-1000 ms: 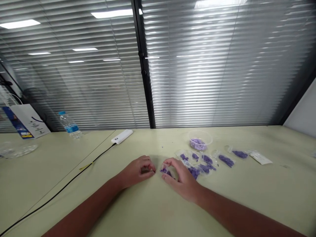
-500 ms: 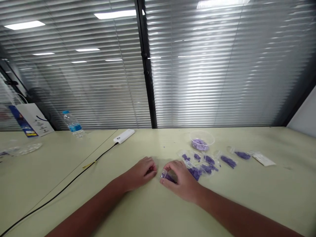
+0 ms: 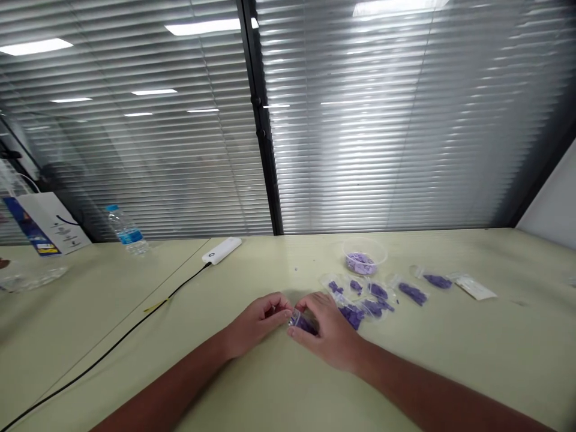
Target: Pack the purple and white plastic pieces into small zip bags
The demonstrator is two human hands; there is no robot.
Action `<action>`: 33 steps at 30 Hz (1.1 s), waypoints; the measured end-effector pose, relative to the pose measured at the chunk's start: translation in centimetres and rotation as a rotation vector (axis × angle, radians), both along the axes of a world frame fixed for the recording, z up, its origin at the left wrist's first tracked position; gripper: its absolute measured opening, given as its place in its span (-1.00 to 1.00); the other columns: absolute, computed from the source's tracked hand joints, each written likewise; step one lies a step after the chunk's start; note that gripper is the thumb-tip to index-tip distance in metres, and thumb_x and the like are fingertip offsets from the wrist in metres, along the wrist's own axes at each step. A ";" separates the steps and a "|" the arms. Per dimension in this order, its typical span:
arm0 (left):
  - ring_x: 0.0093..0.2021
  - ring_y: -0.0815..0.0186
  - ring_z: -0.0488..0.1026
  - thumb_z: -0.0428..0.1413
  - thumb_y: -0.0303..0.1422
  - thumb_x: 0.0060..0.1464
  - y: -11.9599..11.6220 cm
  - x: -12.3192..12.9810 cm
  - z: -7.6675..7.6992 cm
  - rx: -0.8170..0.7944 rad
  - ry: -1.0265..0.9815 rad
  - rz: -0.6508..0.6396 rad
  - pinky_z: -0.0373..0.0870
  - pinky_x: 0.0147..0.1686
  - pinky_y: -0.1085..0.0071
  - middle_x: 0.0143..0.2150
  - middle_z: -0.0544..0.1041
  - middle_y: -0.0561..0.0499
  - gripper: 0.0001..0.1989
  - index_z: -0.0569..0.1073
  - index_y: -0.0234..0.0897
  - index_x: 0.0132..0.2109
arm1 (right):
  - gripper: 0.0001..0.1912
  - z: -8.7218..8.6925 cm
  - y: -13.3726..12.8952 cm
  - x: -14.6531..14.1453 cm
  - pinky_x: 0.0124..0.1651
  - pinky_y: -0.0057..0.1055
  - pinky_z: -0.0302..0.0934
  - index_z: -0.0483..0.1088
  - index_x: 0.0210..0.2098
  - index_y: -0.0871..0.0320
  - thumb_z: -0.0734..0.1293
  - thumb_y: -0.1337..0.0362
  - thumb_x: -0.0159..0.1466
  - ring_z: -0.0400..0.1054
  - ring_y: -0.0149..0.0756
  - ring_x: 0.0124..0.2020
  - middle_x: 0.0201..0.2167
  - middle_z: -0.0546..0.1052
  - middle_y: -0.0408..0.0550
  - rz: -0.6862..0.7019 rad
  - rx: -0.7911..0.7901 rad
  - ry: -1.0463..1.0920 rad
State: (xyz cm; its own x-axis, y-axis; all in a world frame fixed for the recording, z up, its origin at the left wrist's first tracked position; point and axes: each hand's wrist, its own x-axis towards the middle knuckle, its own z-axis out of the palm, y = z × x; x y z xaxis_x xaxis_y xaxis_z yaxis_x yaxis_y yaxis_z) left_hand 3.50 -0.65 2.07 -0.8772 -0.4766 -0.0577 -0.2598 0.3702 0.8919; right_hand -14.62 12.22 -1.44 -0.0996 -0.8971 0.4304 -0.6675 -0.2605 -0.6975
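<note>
Head view: a small clear plastic bag of purple pieces point(image 3: 302, 324) lies on the pale green counter point(image 3: 472, 360), at 3 o'clock from the left hand point(image 3: 256, 324). Long axis runs near 3–9. Right hand point(image 3: 326, 333) is nearer, its grip clamped around the bag. The left fingers point(image 3: 281, 311) are curled together at the bag's clear end; contact cannot be told. Purple pieces bunch toward 3 o'clock.

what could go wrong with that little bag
The bag is pinched between the left hand and right hand; if it's open, the purple pieces could spill onto the table. The right hand is also close to the next bag and might knock it.
</note>
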 end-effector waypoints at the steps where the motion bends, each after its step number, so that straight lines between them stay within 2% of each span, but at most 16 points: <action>1: -0.20 0.28 0.39 0.08 0.01 0.27 0.0 0.0 0.0 0.004 -0.001 0.007 0.33 -0.21 0.42 -0.20 0.49 -0.01 -0.58 0.49 -0.29 -0.12 | -0.73 0.0 0.0 0.0 0.02 -0.22 0.16 0.40 -0.15 0.09 0.46 0.15 0.24 0.31 -0.17 -0.08 -0.19 0.49 -0.10 0.000 0.002 0.001; 6: -0.21 0.28 0.41 0.05 -0.03 0.30 0.0 0.1 0.3 -0.096 0.055 0.052 0.32 -0.18 0.42 -0.27 0.49 0.01 -0.59 0.53 -0.29 -0.24 | -0.71 0.3 0.1 0.0 0.01 -0.22 0.16 0.40 -0.13 0.09 0.46 0.12 0.23 0.29 -0.17 -0.08 -0.18 0.49 -0.10 0.003 0.011 -0.010; 11: -0.31 0.34 0.32 0.17 -0.06 0.22 0.6 0.2 0.3 -0.145 0.069 0.058 0.25 -0.30 0.46 -0.34 0.38 0.05 -0.64 0.51 -0.30 -0.32 | -0.71 0.5 0.2 0.1 -0.02 -0.23 0.17 0.39 -0.15 0.09 0.46 0.12 0.23 0.29 -0.17 -0.09 -0.18 0.48 -0.09 0.000 0.026 -0.011; 20: -0.31 0.34 0.32 0.13 -0.03 0.25 -0.3 0.1 -0.4 -0.178 0.054 0.115 0.23 -0.31 0.45 -0.33 0.44 0.03 -0.61 0.55 -0.30 -0.28 | -0.70 0.2 0.0 -0.1 0.00 -0.21 0.19 0.39 -0.13 0.08 0.46 0.13 0.23 0.31 -0.15 -0.08 -0.17 0.48 -0.08 -0.008 0.006 -0.019; 24: -0.32 0.35 0.33 0.14 -0.05 0.25 -0.3 0.1 -0.4 -0.203 0.056 0.083 0.22 -0.34 0.45 -0.33 0.42 0.03 -0.62 0.59 -0.28 -0.27 | -0.70 0.2 0.0 -0.1 0.01 -0.21 0.18 0.39 -0.12 0.07 0.47 0.15 0.22 0.30 -0.16 -0.07 -0.17 0.48 -0.08 -0.006 -0.008 -0.029; 26: -0.30 0.32 0.35 0.10 -0.09 0.30 -0.1 0.1 -0.1 -0.299 0.054 0.048 0.23 -0.34 0.44 -0.34 0.43 0.02 -0.64 0.61 -0.25 -0.26 | -0.71 0.2 0.0 0.0 0.00 -0.21 0.18 0.40 -0.12 0.08 0.47 0.16 0.22 0.30 -0.17 -0.08 -0.17 0.48 -0.08 -0.008 -0.011 -0.027; 28: -0.24 0.28 0.38 0.07 -0.16 0.34 0.2 0.2 0.4 -0.461 0.071 -0.007 0.26 -0.28 0.41 -0.33 0.46 0.00 -0.69 0.62 -0.21 -0.22 | -0.71 0.3 0.1 0.0 0.01 -0.21 0.18 0.40 -0.12 0.08 0.46 0.17 0.22 0.30 -0.17 -0.08 -0.17 0.48 -0.08 -0.011 -0.014 -0.027; 31: -0.15 0.25 0.40 0.05 -0.29 0.36 0.3 0.3 0.8 -0.681 0.116 -0.093 0.30 -0.17 0.36 -0.25 0.52 -0.03 -0.77 0.61 -0.14 -0.09 | -0.73 0.4 0.1 0.0 0.02 -0.20 0.17 0.40 -0.13 0.08 0.46 0.18 0.23 0.31 -0.17 -0.08 -0.17 0.49 -0.08 -0.006 -0.012 -0.029; 33: -0.14 0.25 0.40 0.02 -0.34 0.37 0.3 0.3 0.8 -0.756 0.130 -0.117 0.32 -0.16 0.35 -0.20 0.53 -0.04 -0.75 0.60 -0.11 0.00 | -0.73 0.4 0.1 0.0 0.02 -0.21 0.17 0.40 -0.12 0.07 0.46 0.18 0.23 0.31 -0.17 -0.08 -0.17 0.49 -0.09 -0.001 -0.011 -0.030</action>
State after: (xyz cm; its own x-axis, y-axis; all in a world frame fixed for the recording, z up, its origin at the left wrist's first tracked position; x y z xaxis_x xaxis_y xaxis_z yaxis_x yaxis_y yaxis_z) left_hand 3.84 -0.40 2.92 -0.9016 -0.2493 0.3534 -0.0919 0.9090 0.4066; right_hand -14.57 12.37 -1.00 -0.1139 -0.8921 0.4373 -0.6467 -0.2676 -0.7143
